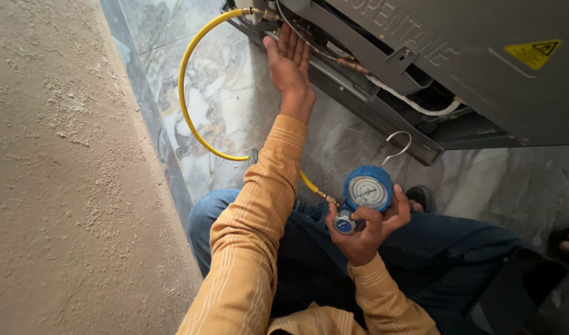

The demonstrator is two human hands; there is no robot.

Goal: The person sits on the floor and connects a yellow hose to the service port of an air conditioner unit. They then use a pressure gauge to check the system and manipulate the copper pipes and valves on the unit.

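A round blue-cased pressure gauge with a white dial [367, 190] is held in the right hand [365, 229], low and close to the body above the blue-trousered lap; the fingers are closed around its base and the small blue valve knob [345, 224]. A bare metal hook [398, 145] stands up from the gauge's top.

From the gauge's left side a yellow rubber hose [184, 93] is led away. Its run is a wide loop, first out across the marbled grey floor tiles [228, 105] to the left, then up and back right to a brass fitting [264, 12] at the edge of the grey metal appliance casing [458, 68].

The left hand [288, 65] is stretched far forward, open and flat, fingers resting against the underside of that casing just beside the fitting. It is the nearer hand to the fitting.

Counted: one gauge, one hose, one hook, one yellow warning label [533, 53], two hands, held well apart.
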